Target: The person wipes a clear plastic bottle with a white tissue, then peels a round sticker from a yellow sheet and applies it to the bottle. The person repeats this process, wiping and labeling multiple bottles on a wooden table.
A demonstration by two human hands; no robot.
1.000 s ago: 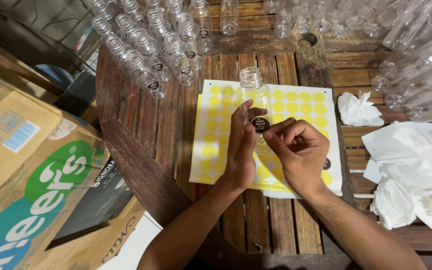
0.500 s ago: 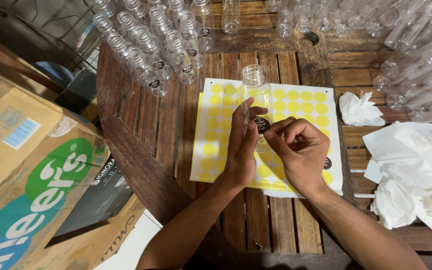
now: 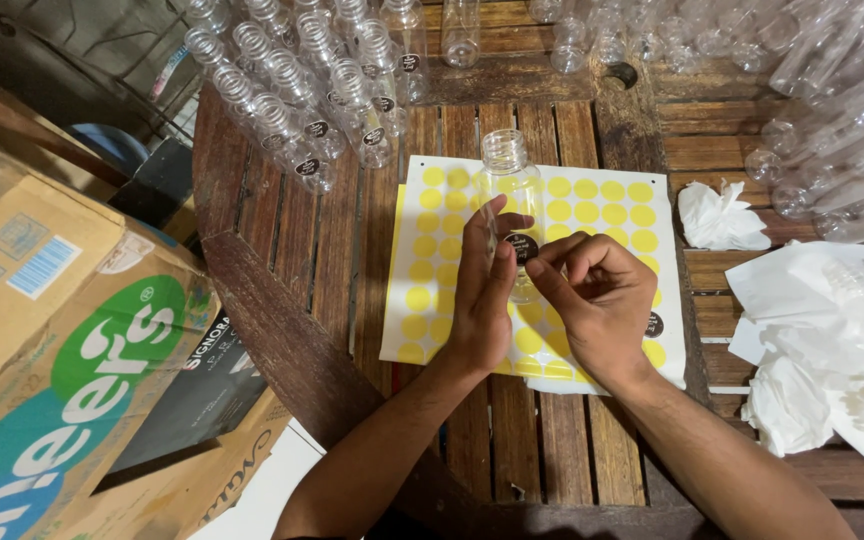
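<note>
While the left hand (image 3: 480, 300) steadies the clear plastic bottle (image 3: 512, 200) over the sticker sheet (image 3: 602, 215) and the right hand (image 3: 597, 300) pinches its dark round label (image 3: 523, 247), it looks light, thin-walled, slippery, best gripped mid-body.

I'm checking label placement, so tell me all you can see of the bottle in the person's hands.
The bottle is small, clear and looks like plastic, with a threaded neck, no cap, seemingly empty. It lies tilted, mouth pointing away, above the yellow sticker sheet. The left hand holds its side; the right hand presses a round dark label onto its body.
</note>
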